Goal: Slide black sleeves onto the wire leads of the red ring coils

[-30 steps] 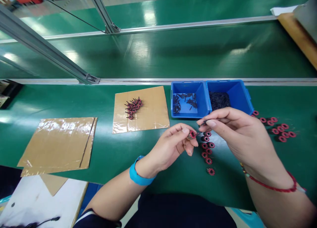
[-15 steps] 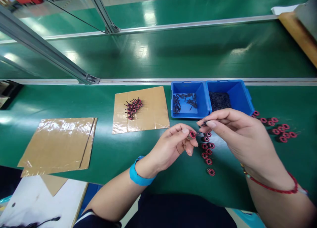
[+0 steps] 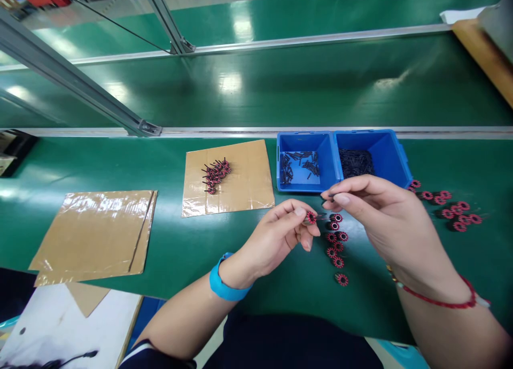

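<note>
Between the thumb and forefinger of my left hand point(image 3: 276, 230) is a small motor stator point(image 3: 311, 217) with red windings, its thin wire ends pointing right. My right hand point(image 3: 380, 214) pinches a short black tube point(image 3: 331, 197) just above and right of those wires; the tube is mostly hidden by the fingertips. It looks apart from the wires. Below the hands, several more wound stators point(image 3: 339, 262) lie in a loose column on the green table point(image 3: 296, 294).
Behind my hands stand a blue bin point(image 3: 308, 187) with scattered black tubes and another blue bin point(image 3: 390, 150) heaped with them. Stators with black tubes point(image 3: 216, 174) sit on a cardboard sheet point(image 3: 252, 171). More stators point(image 3: 457, 211) lie right; stacked cardboard point(image 3: 96, 230) lies left.
My right hand has shifted very slightly and its fingertips now cover more of the black tube. My left hand holds the stator in the same place.
</note>
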A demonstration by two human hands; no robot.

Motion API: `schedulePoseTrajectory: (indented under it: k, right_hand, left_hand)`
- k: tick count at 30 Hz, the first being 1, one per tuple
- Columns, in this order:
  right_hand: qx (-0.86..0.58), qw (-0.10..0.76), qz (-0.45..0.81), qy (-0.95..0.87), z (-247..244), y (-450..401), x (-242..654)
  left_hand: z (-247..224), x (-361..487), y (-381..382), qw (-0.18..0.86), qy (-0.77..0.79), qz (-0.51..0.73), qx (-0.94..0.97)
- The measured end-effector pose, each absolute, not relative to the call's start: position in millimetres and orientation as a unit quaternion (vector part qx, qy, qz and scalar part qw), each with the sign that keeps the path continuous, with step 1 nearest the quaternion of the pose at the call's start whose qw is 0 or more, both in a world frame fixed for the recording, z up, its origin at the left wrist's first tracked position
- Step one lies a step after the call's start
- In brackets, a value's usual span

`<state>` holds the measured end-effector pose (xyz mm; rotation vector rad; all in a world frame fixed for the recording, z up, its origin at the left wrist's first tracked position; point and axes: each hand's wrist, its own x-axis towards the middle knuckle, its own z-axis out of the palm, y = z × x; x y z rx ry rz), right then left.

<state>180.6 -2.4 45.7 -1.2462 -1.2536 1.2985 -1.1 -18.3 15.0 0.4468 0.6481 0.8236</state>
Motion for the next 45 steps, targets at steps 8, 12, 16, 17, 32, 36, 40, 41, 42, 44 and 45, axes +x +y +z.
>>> schedulePoseTrajectory:
  k: [8, 12, 16, 17, 32, 36, 40, 41, 42, 44, 45]
  right_hand:
    - [-0.478, 0.475, 0.567, -0.474, 43.7, -1.5, 175.1]
    - [-0.481, 0.473, 0.564, -0.476, 44.1, -2.0, 176.0]
    - [-0.484, 0.456, 0.557, -0.497, 44.8, -2.2, 176.4]
    - [-0.49, 0.448, 0.55, -0.506, 44.9, -2.2, 176.4]
    - [-0.532, 0.443, 0.467, -0.55, 51.1, -6.2, 183.5]
    - [-0.544, 0.432, 0.428, -0.578, 51.9, -9.2, 184.3]
    - [-0.551, 0.406, 0.396, -0.612, 51.3, -10.2, 187.0]
    - [-0.552, 0.399, 0.392, -0.619, 51.2, -10.2, 187.6]
    - [-0.553, 0.391, 0.389, -0.625, 51.2, -10.1, 188.1]
    - [-0.554, 0.38, 0.385, -0.634, 51.2, -9.9, 188.8]
    - [-0.554, 0.376, 0.383, -0.636, 51.3, -9.8, 189.0]
  left_hand:
    - [14.5, -0.6, -18.9, 0.84, 0.309, 0.387, 0.219]
    - [14.5, -0.6, -18.6, 0.841, 0.31, 0.387, 0.218]
    - [14.3, -0.4, -18.3, 0.841, 0.304, 0.392, 0.217]
    - [14.3, -0.5, -18.3, 0.841, 0.302, 0.393, 0.217]
    - [16.7, -1.1, -17.1, 0.833, 0.282, 0.438, 0.186]
    - [15.7, -0.8, -17.8, 0.833, 0.287, 0.432, 0.192]
    - [15.4, -0.8, -18.4, 0.831, 0.295, 0.429, 0.194]
    - [15.5, -0.8, -18.4, 0.831, 0.296, 0.429, 0.194]
    - [15.6, -0.8, -18.3, 0.831, 0.297, 0.429, 0.194]
    - [15.9, -0.7, -18.1, 0.83, 0.297, 0.43, 0.194]
    - [16.0, -0.6, -18.0, 0.83, 0.296, 0.43, 0.194]
